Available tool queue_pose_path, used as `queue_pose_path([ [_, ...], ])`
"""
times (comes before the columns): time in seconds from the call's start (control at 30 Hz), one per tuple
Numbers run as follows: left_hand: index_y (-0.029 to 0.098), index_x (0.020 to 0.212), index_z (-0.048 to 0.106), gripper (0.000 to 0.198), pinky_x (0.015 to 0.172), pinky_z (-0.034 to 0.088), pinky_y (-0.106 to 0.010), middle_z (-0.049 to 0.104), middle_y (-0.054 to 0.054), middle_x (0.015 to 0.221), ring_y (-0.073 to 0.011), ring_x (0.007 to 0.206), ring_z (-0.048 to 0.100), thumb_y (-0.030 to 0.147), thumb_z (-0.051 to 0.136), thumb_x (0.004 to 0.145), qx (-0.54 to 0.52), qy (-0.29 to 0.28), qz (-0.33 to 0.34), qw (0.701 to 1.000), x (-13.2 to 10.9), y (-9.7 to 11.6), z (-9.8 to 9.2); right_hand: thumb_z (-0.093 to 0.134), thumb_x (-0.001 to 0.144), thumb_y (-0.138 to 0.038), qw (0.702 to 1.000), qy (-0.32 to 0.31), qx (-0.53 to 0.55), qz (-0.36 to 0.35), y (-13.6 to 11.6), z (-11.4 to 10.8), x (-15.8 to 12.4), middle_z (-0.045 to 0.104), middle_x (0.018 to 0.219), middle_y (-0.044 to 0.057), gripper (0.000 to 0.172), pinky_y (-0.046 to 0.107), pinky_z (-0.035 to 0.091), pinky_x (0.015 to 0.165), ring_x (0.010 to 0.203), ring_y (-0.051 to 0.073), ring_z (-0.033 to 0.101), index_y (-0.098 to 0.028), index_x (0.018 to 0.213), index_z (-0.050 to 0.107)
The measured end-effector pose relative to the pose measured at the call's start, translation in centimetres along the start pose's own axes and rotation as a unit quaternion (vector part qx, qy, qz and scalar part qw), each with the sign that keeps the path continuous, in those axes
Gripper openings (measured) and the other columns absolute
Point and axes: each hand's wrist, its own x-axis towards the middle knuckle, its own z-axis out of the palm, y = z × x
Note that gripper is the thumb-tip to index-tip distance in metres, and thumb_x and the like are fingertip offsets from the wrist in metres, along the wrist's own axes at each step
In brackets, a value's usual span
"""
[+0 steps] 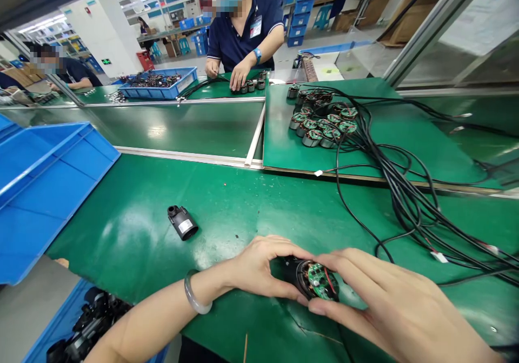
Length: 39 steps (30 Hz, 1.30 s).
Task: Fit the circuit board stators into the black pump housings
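Note:
Low over the green bench, my left hand (pixel 259 268) is wrapped round a black plastic housing (pixel 287 268) lying on its side. At the housing's open end sits a small motor (pixel 322 281) with copper windings and a round green circuit board with a red wire. The fingers and thumb of my right hand (pixel 377 292) grip this motor by its edges. How far the motor sits inside the housing is partly hidden by my fingers. Another black housing (pixel 182 223) with a white label lies on the bench to the left.
Several motors with green boards (pixel 324 122) stand on a raised green board (pixel 405 130), their black cables (pixel 389 173) trailing right. A blue bin (pixel 52 173) leans at left; below it, a blue crate holds black housings (pixel 89 325). Across the line, a co-worker (pixel 247 33) handles motors.

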Motion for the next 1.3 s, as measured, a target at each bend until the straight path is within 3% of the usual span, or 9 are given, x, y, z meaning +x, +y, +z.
queue_pose_path([
  [0.2, 0.015, 0.122, 0.071, 0.059, 0.099, 0.052, -0.036, 0.077, -0.014, 0.114, -0.0256, 0.104, 0.073, 0.049, 0.085, 0.076, -0.010, -0.001, 0.010, 1.000, 0.0, 0.0, 0.0, 0.030, 0.108, -0.052, 0.998, 0.002, -0.064, 0.000, -0.8, 0.1, -0.2, 0.063, 0.075, 0.002, 0.042, 0.028, 0.051, 0.050, 0.056, 0.016, 0.065, -0.019, 0.095, 0.055],
  [0.37, 0.014, 0.117, 0.073, 0.060, 0.091, 0.053, -0.033, 0.078, -0.012, 0.102, -0.0242, 0.095, 0.072, 0.055, 0.084, 0.075, -0.010, -0.020, -0.036, 0.999, 0.1, 0.4, -0.2, 0.034, 0.108, -0.051, 0.999, -0.040, 0.031, 0.010, -0.5, -0.3, 0.0, 0.068, 0.093, 0.005, 0.043, 0.022, 0.055, 0.052, 0.070, 0.014, 0.072, -0.017, 0.121, 0.057],
  [0.63, 0.016, 0.118, 0.071, 0.061, 0.102, 0.049, -0.038, 0.077, -0.012, 0.103, -0.0242, 0.096, 0.071, 0.061, 0.079, 0.078, 0.004, -0.040, -0.049, 0.998, -0.1, 0.2, 0.0, 0.034, 0.108, -0.047, 1.000, -0.007, 0.020, -0.023, -0.1, 0.1, 0.3, 0.069, 0.087, 0.005, 0.037, 0.027, 0.058, 0.059, 0.071, 0.017, 0.072, -0.018, 0.113, 0.058],
  [0.77, 0.016, 0.116, 0.070, 0.067, 0.094, 0.053, -0.033, 0.076, -0.011, 0.100, -0.0230, 0.093, 0.071, 0.063, 0.083, 0.071, -0.004, -0.005, -0.049, 0.999, -0.2, 0.3, -0.1, 0.050, 0.101, -0.054, 0.998, -0.056, 0.015, -0.019, 0.6, 0.4, -0.4, 0.070, 0.096, 0.007, 0.046, 0.028, 0.061, 0.064, 0.079, 0.021, 0.073, -0.018, 0.129, 0.055],
  [0.87, 0.016, 0.119, 0.064, 0.069, 0.087, 0.053, -0.027, 0.076, -0.010, 0.102, -0.0215, 0.094, 0.072, 0.055, 0.089, 0.068, -0.027, 0.013, -0.064, 0.998, -0.5, 0.6, -0.2, 0.061, 0.097, -0.043, 0.997, -0.042, 0.070, -0.001, 0.8, 0.6, -1.0, 0.070, 0.103, 0.006, 0.045, 0.024, 0.062, 0.067, 0.085, 0.019, 0.073, -0.020, 0.135, 0.052],
  [0.97, 0.016, 0.115, 0.057, 0.065, 0.083, 0.054, -0.026, 0.076, -0.010, 0.100, -0.0204, 0.091, 0.073, 0.051, 0.089, 0.070, -0.023, 0.015, -0.061, 0.998, -0.8, 0.5, 0.0, 0.052, 0.100, -0.030, 0.980, -0.059, 0.179, 0.066, 0.6, 0.7, -1.0, 0.067, 0.103, 0.002, 0.026, 0.019, 0.059, 0.071, 0.086, 0.013, 0.071, -0.026, 0.126, 0.052],
  [1.07, 0.018, 0.114, 0.054, 0.051, 0.095, 0.054, -0.033, 0.072, -0.015, 0.115, -0.0246, 0.109, 0.070, 0.046, 0.081, 0.080, 0.017, 0.002, -0.009, 1.000, -1.2, 0.5, 0.1, 0.045, 0.103, -0.027, 0.939, -0.114, 0.279, 0.163, 0.3, 1.0, -0.6, 0.061, 0.093, 0.000, 0.007, 0.019, 0.056, 0.067, 0.075, 0.011, 0.065, -0.026, 0.107, 0.051],
  [1.2, 0.022, 0.110, 0.060, 0.017, 0.107, 0.049, -0.038, 0.064, -0.016, 0.133, -0.0269, 0.127, 0.062, 0.023, 0.063, 0.094, 0.122, -0.066, 0.058, 0.989, -1.8, 0.8, -0.2, 0.038, 0.103, -0.023, 0.898, -0.119, 0.354, 0.234, -0.2, 1.9, -0.3, 0.054, 0.083, -0.001, 0.011, 0.022, 0.049, 0.060, 0.064, 0.012, 0.055, -0.025, 0.100, 0.049],
  [1.3, 0.025, 0.112, 0.065, 0.026, 0.107, 0.049, -0.039, 0.060, -0.016, 0.138, -0.0289, 0.128, 0.061, 0.012, 0.055, 0.092, 0.176, -0.089, 0.081, 0.977, -2.1, 1.1, -0.2, 0.039, 0.099, -0.016, 0.891, -0.103, 0.370, 0.243, -0.4, 2.6, -0.5, 0.054, 0.085, -0.001, 0.012, 0.023, 0.047, 0.059, 0.064, 0.012, 0.053, -0.025, 0.100, 0.047],
])
